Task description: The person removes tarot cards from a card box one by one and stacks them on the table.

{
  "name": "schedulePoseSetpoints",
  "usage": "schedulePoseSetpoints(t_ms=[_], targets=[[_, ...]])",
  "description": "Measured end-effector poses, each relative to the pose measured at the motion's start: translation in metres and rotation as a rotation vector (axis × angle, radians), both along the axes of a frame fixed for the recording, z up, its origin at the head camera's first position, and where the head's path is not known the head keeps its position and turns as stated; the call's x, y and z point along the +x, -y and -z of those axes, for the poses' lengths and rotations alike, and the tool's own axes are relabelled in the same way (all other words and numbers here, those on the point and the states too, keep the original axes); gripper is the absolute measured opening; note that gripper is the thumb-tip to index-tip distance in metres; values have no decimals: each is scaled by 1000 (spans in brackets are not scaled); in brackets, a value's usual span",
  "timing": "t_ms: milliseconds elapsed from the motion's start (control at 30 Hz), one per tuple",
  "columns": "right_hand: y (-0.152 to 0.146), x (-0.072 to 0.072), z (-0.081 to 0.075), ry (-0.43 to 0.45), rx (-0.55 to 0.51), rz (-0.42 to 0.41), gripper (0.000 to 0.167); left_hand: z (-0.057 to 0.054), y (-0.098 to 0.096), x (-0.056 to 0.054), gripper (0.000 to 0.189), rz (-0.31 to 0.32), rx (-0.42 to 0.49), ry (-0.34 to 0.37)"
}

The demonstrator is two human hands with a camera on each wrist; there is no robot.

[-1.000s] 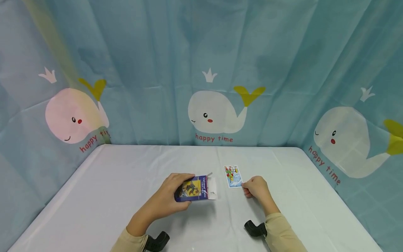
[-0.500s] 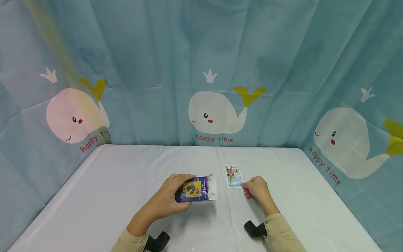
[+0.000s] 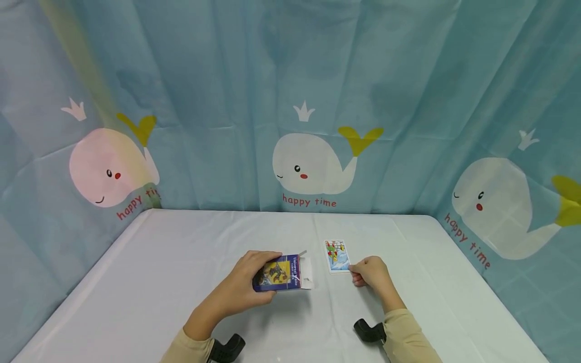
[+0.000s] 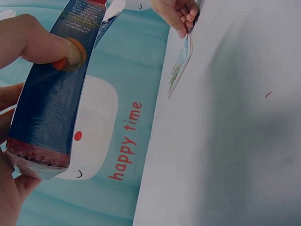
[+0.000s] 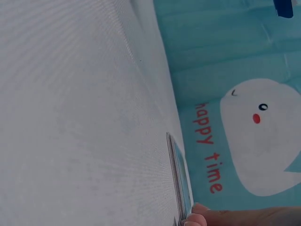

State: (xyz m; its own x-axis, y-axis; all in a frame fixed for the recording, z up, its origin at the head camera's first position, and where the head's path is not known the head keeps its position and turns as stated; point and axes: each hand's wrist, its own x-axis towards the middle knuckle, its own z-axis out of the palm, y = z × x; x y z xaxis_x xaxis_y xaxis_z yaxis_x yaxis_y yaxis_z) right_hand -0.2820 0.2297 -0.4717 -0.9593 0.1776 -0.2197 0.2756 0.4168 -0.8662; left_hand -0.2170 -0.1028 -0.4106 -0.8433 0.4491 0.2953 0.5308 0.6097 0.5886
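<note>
My left hand grips a blue tarot card box round its long edges, holding it above the table. The box's flap end stands open toward the right. In the left wrist view the thumb presses on the narrow side of the tarot box. On the table to the right lies a thin stack of tarot cards, a colourful picture on top. My right hand pinches its near right corner between thumb and fingers. Seen edge-on in the right wrist view, the card stack shows several layers.
A white cloth covers the table. Behind it and at both sides hangs a blue curtain printed with whales. Black wrist mounts sit at both sleeves.
Both hands hold nearly the same place, with the box and the card stack almost unmoved. The head view has tilted very slightly.
</note>
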Motion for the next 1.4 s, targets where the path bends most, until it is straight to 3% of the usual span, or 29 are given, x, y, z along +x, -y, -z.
schedulePoseSetpoints(t_ms=[267,467,667,1000,1167,1400], targets=[[0,1,-12,-100,-17,35,21,0,1,-2,72,-12,-2,7],[11,24,-25,-114,-94,38,24,7,-3,1,71,8,4,53],[34,50,-48,-134,-227,-48,22,11,-3,-1,70,-9,25,53],[52,71,-73,-182,-271,-259,27,8,0,-9,70,20,13,41],[56,75,-79,-211,-262,-265,26,8,-2,-9,70,34,-2,36],[59,85,-83,-226,-249,-313,26,5,-11,1,69,44,38,77]])
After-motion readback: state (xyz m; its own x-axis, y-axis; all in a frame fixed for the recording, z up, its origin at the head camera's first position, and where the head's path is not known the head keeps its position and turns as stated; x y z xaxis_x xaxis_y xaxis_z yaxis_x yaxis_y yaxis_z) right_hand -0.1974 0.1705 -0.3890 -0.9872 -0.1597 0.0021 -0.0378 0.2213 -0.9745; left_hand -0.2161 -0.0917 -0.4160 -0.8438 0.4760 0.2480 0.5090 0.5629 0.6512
